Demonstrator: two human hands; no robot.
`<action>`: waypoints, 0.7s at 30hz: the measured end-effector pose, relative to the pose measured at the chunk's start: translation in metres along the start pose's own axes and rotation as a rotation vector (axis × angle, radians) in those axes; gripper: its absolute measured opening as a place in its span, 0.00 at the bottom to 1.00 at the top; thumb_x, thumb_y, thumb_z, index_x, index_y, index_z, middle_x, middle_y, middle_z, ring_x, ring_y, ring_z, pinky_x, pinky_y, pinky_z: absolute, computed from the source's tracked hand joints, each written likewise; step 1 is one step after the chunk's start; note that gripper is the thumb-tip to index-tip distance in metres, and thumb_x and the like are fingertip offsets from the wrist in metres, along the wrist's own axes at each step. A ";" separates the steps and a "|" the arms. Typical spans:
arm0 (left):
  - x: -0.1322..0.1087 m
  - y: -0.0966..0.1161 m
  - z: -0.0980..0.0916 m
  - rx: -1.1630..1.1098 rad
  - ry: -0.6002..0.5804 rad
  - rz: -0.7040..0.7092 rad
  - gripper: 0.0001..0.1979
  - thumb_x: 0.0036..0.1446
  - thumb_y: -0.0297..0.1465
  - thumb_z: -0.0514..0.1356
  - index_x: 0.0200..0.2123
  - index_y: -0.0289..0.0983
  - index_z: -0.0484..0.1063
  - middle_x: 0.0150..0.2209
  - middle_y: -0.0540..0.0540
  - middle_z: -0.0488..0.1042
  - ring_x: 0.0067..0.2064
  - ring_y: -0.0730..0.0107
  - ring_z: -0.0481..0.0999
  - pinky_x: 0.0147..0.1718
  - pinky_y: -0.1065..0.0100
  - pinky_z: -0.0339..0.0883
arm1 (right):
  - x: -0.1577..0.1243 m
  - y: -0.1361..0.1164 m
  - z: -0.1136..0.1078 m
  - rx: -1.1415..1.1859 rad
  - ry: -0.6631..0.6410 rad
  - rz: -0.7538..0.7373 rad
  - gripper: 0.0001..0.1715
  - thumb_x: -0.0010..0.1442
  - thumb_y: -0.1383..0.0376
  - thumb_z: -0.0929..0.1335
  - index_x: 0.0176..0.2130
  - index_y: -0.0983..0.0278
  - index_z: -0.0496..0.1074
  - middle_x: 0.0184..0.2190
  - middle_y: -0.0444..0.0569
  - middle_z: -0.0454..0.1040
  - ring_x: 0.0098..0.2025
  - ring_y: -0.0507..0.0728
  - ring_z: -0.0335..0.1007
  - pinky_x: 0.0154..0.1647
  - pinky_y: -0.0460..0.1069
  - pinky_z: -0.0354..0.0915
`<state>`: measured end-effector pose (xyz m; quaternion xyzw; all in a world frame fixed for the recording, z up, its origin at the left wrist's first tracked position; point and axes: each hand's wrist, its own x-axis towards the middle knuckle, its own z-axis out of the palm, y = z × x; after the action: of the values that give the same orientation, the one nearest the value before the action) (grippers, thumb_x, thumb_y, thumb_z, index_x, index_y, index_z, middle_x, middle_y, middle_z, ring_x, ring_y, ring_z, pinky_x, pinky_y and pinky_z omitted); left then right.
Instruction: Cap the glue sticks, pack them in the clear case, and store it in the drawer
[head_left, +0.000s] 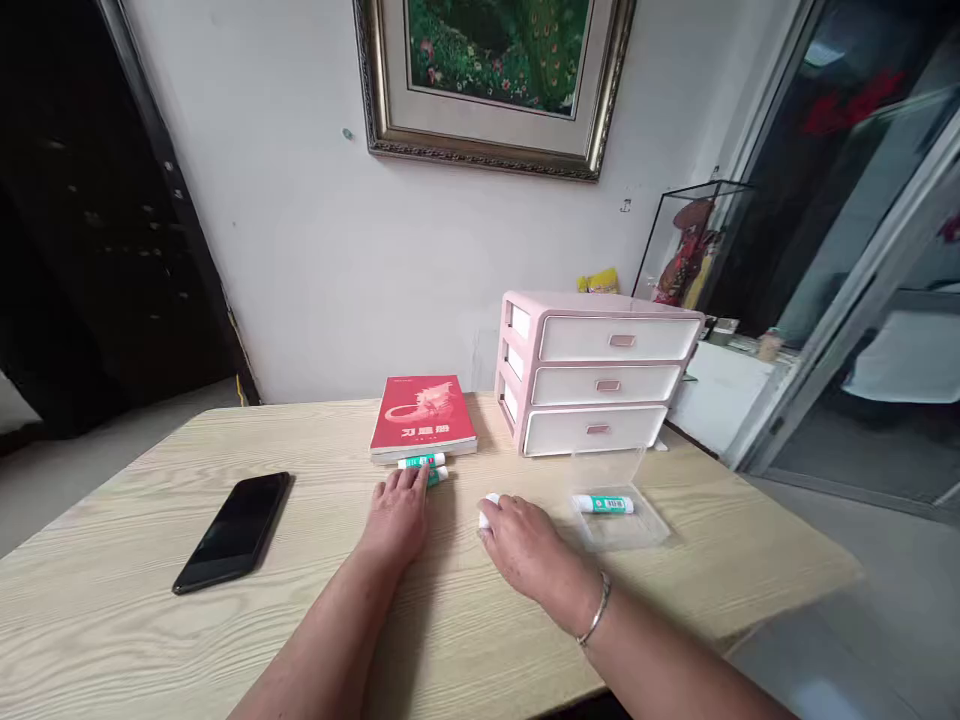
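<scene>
My left hand lies palm down on the wooden table, its fingertips resting on a green-and-white glue stick. A second glue stick lies just beyond, against a red book. My right hand, a bangle on its wrist, is curled round a small white object, mostly hidden. Right of it a clear plastic box stands open with a third glue stick inside.
A pink three-drawer organiser stands behind the clear box, drawers closed. A black phone lies face up at the left. The table's right edge drops to the floor near a glass door; a framed picture hangs on the wall behind.
</scene>
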<state>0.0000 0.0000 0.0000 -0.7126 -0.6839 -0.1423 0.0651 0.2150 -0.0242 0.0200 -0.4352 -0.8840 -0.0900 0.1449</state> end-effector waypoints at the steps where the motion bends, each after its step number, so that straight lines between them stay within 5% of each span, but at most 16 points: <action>1: -0.001 0.000 0.000 -0.008 -0.003 -0.006 0.24 0.64 0.29 0.51 0.63 0.36 0.62 0.58 0.37 0.69 0.58 0.47 0.65 0.53 0.51 0.59 | -0.002 0.000 0.001 0.006 -0.013 -0.009 0.06 0.66 0.68 0.63 0.43 0.63 0.70 0.39 0.52 0.73 0.41 0.62 0.69 0.42 0.54 0.66; 7: -0.003 0.002 -0.003 -0.057 -0.031 -0.020 0.18 0.61 0.27 0.53 0.53 0.37 0.69 0.52 0.39 0.73 0.54 0.55 0.69 0.51 0.60 0.61 | -0.004 0.001 0.002 0.298 0.018 0.038 0.10 0.63 0.70 0.67 0.45 0.63 0.72 0.42 0.51 0.74 0.46 0.60 0.70 0.48 0.52 0.65; 13: -0.006 0.010 -0.003 -0.096 -0.039 -0.011 0.19 0.61 0.28 0.52 0.56 0.34 0.67 0.51 0.35 0.73 0.55 0.50 0.69 0.52 0.54 0.59 | 0.022 -0.005 -0.008 0.766 0.141 0.199 0.20 0.60 0.70 0.68 0.53 0.63 0.72 0.43 0.50 0.77 0.40 0.56 0.73 0.46 0.51 0.67; 17: -0.006 0.013 -0.004 -0.157 -0.047 0.000 0.14 0.63 0.33 0.53 0.46 0.33 0.73 0.48 0.33 0.73 0.53 0.45 0.69 0.51 0.50 0.59 | 0.045 -0.010 -0.004 0.862 0.268 0.203 0.21 0.60 0.69 0.67 0.53 0.64 0.72 0.43 0.51 0.77 0.40 0.56 0.72 0.46 0.52 0.68; 21: -0.008 0.008 -0.010 -0.299 -0.057 0.001 0.13 0.65 0.31 0.51 0.48 0.35 0.70 0.47 0.37 0.74 0.51 0.54 0.72 0.48 0.59 0.62 | 0.051 -0.011 0.008 0.938 0.399 0.215 0.20 0.63 0.65 0.66 0.55 0.65 0.71 0.42 0.52 0.77 0.40 0.56 0.72 0.46 0.52 0.68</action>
<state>0.0062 -0.0110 0.0083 -0.7185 -0.6563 -0.2221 -0.0612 0.1749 0.0098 0.0290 -0.3862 -0.7348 0.2500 0.4984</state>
